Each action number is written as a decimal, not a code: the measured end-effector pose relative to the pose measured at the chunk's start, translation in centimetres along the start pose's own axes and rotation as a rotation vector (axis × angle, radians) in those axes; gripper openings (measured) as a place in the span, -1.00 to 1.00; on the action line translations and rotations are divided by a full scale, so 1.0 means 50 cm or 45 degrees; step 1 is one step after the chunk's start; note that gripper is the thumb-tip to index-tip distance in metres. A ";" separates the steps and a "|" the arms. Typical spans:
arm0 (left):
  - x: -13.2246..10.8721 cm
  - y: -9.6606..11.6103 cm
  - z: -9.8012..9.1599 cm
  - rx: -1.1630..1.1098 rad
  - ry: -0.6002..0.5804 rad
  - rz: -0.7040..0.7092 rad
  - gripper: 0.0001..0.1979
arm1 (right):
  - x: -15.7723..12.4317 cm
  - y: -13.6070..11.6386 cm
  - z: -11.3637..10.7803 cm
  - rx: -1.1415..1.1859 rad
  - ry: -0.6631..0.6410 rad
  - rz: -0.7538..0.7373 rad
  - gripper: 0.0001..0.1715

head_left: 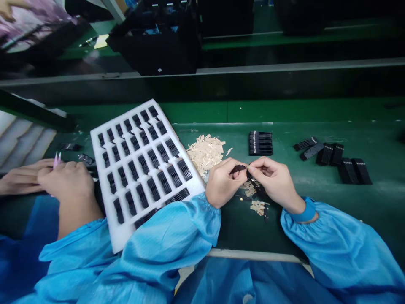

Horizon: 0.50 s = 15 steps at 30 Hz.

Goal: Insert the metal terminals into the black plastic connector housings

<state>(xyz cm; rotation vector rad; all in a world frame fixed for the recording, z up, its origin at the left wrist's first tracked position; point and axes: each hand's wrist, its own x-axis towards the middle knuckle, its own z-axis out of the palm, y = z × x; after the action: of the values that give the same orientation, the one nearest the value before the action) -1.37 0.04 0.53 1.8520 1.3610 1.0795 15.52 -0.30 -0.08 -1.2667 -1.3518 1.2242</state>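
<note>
Low over the green bench, my left hand (225, 181) is closed around a small dark part (238, 168). My right hand (274, 178) meets it fingertip to fingertip. Its thumb and index finger are pinched at the dark part's end, and whatever lies between them is too small to make out. Below my fingers lie small cream-coloured flat pieces (259, 207) and some dark bits. Left of my left hand is a heap of similar cream pieces (205, 153). A black ribbed block of stacked parts (260, 143) rests beyond my right hand.
A white foam tray (147, 145) with rows of black parts lies tilted at left. Several black ribbed parts (325, 153) are at right. A co-worker's hands (68, 179), with pink tweezers (57, 160), work left of the tray. Black bins (158, 46) stand behind a raised rail.
</note>
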 end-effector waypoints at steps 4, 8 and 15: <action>0.009 -0.001 -0.025 0.433 0.113 -0.042 -0.90 | 0.005 -0.005 -0.005 0.003 0.075 0.012 -0.79; 0.020 -0.005 -0.058 0.907 0.271 -0.032 -0.89 | 0.012 -0.010 -0.008 0.010 0.149 0.031 -0.80; 0.021 0.005 -0.059 0.160 -0.110 -0.032 -0.63 | 0.010 -0.005 -0.009 -0.028 0.039 -0.068 -0.86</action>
<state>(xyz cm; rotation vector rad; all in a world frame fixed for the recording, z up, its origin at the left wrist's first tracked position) -3.64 0.97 2.47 1.9423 1.4262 0.9091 15.90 0.23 0.21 -1.2526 -1.3716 1.1516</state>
